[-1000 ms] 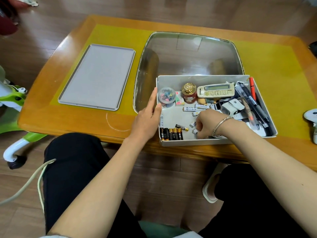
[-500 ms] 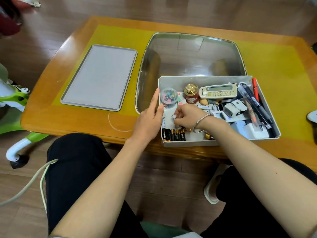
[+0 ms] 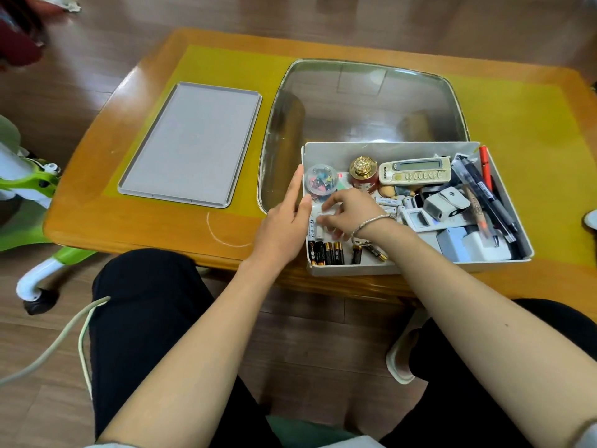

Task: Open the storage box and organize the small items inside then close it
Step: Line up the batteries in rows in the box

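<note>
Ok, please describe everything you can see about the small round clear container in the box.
The clear container is a small round tub, apparently plastic, with a see-through domed lid that looks closed. Inside are small colourful pieces, blue, pink and green, too small to name. It stands upright in the far left corner of the box, close to the left wall, beside a red jar with a gold lid. The left hand rests on that wall just outside; the right hand works just in front of it.

The right hand (image 3: pixel 347 215) covers what its fingers hold in the box (image 3: pixel 355 269). The white thing (image 3: pixel 591 218) at the right edge is cut off.
</note>
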Demonstrator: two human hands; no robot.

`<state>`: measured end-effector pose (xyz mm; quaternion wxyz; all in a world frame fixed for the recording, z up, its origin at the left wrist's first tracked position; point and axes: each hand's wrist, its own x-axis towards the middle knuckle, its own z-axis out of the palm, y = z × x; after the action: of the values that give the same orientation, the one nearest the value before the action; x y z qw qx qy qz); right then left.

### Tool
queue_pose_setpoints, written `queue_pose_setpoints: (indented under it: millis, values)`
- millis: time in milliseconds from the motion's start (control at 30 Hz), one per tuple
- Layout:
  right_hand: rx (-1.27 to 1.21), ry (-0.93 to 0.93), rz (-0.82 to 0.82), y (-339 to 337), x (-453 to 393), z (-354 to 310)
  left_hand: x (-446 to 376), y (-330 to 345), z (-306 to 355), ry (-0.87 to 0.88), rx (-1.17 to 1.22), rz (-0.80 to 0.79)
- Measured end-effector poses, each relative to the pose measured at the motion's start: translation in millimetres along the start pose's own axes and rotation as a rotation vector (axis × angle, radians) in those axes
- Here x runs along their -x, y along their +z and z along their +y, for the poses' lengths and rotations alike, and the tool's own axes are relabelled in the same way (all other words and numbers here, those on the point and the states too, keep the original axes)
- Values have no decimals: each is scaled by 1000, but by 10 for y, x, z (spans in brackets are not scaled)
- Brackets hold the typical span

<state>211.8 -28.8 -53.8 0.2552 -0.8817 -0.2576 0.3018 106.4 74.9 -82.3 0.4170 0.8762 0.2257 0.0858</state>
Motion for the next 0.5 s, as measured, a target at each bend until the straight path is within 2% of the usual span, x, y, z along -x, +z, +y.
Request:
queue_pose_setpoints:
  millis: [100,233,333,500]
  values:
    - [-70,7,-104,-15,20,1,0,-12,10,-7,-6,-4]
    - [-14,-18,-44,-147,107,91,9,-18,26,-17,9,-22]
    - [139,46,12,-243,190,194,8,-28,39,-21,13,-25]
    - [368,147,-142,-255,313,262,13,-27,31,-15,14,-23]
